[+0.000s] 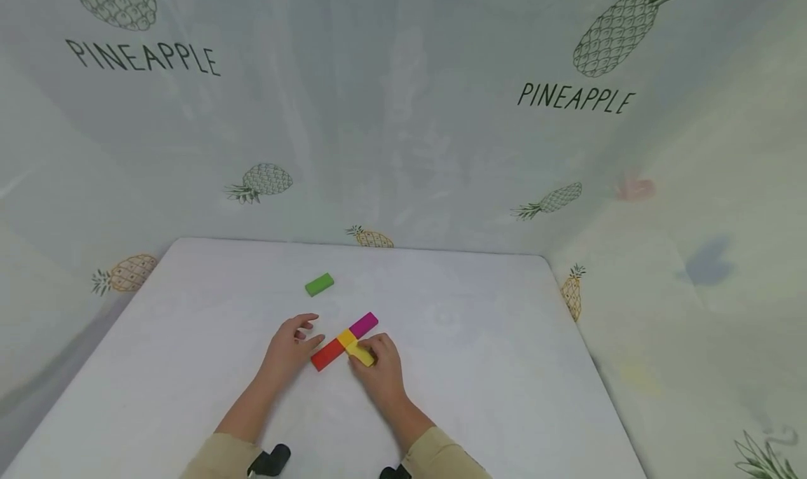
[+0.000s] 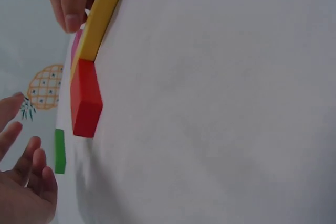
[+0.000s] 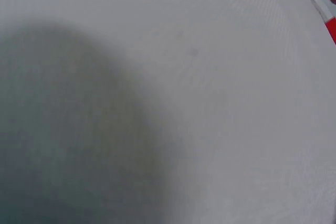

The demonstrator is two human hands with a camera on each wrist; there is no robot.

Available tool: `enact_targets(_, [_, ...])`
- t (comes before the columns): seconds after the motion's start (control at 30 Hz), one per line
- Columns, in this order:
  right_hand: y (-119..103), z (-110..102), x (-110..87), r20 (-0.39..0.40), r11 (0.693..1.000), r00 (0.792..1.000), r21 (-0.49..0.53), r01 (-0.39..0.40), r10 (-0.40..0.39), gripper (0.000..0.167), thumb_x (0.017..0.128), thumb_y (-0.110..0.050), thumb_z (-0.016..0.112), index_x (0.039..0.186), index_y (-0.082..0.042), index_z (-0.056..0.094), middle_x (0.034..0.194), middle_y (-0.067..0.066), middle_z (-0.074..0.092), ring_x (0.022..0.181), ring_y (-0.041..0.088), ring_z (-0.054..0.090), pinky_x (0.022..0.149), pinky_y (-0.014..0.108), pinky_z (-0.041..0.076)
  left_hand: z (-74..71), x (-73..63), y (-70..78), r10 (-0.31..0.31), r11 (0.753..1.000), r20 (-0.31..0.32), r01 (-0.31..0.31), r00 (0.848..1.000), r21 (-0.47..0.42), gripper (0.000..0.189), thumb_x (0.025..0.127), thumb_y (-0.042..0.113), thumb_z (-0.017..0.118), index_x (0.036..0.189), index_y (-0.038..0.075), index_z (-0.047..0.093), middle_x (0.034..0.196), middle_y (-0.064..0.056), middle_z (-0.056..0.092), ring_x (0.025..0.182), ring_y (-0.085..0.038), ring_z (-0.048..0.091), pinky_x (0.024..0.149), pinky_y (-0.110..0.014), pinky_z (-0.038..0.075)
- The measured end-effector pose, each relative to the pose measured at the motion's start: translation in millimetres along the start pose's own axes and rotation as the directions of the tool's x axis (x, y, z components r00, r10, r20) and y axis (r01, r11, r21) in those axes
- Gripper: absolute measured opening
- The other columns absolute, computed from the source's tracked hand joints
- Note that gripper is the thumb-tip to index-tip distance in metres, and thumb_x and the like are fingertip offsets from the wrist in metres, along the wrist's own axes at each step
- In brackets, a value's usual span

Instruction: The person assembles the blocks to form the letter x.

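Observation:
My right hand (image 1: pixel 383 372) pinches a yellow block (image 1: pixel 361 354) between thumb and fingers. One end of it meets a small orange-yellow section (image 1: pixel 346 337), which lies between a red block (image 1: pixel 328 355) and a magenta block (image 1: pixel 363 325) in a slanting row on the table. Whether that section is a separate block I cannot tell. To the left of the row is my left hand (image 1: pixel 288 349), its fingers loosely bent and holding nothing. In the left wrist view its fingers stand apart from the red block (image 2: pixel 86 98). The right wrist view shows only a red corner (image 3: pixel 332 29) and part of a hand.
A green block (image 1: pixel 319 284) lies alone farther back on the white table (image 1: pixel 492 367). Behind the table's back edge hangs a pale curtain (image 1: pixel 403 115) printed with pineapples, and similar cloth flanks both sides.

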State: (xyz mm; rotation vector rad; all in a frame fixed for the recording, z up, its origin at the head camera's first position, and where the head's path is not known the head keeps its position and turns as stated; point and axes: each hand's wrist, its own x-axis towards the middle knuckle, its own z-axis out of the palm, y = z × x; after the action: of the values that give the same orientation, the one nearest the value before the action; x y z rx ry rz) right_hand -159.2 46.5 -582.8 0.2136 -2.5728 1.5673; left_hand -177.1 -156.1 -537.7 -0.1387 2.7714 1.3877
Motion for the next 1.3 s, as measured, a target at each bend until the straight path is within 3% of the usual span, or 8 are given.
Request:
enact_targets(0.27, [-2, -1, -1.0, 0.006, 1.0, 1.0, 0.003, 0.01, -0.01, 0.021, 0.083, -0.023, 0.078, 0.101, -0.017, 0.07, 0.096, -0.011, 0.054, 0.09, 0.007, 0.052, 0.079, 0.024, 0.049, -11.9, 28.2, 4.7, 0.112, 0.992, 0.009, -0.112, 0.994, 0.051, 0.05, 0.088, 0.016, 0.073, 0.133, 0.006, 0.055, 0.119, -0.018, 0.057, 0.102, -0.03, 0.053, 0.085, -0.043, 0.052])
enact_targets(0.53, [-5, -1, -4.2, -0.007, 1.0, 1.0, -0.019, 0.008, -0.008, 0.021, 0.082, -0.024, 0.078, 0.101, -0.017, 0.07, 0.095, -0.011, 0.054, 0.089, 0.007, 0.052, 0.078, 0.024, 0.05, -9.8, 49.8, 2.2, 0.207, 0.97, 0.024, -0.209, 0.978, 0.126, 0.051, 0.087, 0.016, 0.075, 0.132, 0.005, 0.056, 0.119, -0.018, 0.057, 0.102, -0.03, 0.055, 0.085, -0.044, 0.051])
enact_targets(1.03, [-5, -1, -1.5, -0.011, 1.0, 1.0, -0.012, 0.009, -0.009, 0.018, 0.083, -0.022, 0.078, 0.1, -0.017, 0.071, 0.096, -0.011, 0.054, 0.088, 0.007, 0.051, 0.078, 0.023, 0.049, -12.1, 91.2, -3.2, 0.213, 0.956, 0.053, -0.219, 0.976, 0.196, 0.056, 0.086, 0.013, 0.075, 0.135, 0.0, 0.051, 0.122, -0.02, 0.054, 0.099, -0.03, 0.052, 0.089, -0.044, 0.048])
enact_targets(1.3, [-2, 1, -0.9, -0.022, 1.0, 0.999, -0.006, 0.028, -0.028, 0.018, 0.083, -0.021, 0.078, 0.099, -0.016, 0.071, 0.094, -0.011, 0.054, 0.087, 0.007, 0.051, 0.076, 0.023, 0.049, -10.6, 108.3, -4.4, 0.179, 0.956, 0.09, -0.195, 0.98, 0.22, 0.058, 0.086, 0.015, 0.076, 0.136, 0.001, 0.051, 0.129, -0.021, 0.051, 0.107, -0.032, 0.05, 0.097, -0.048, 0.044])
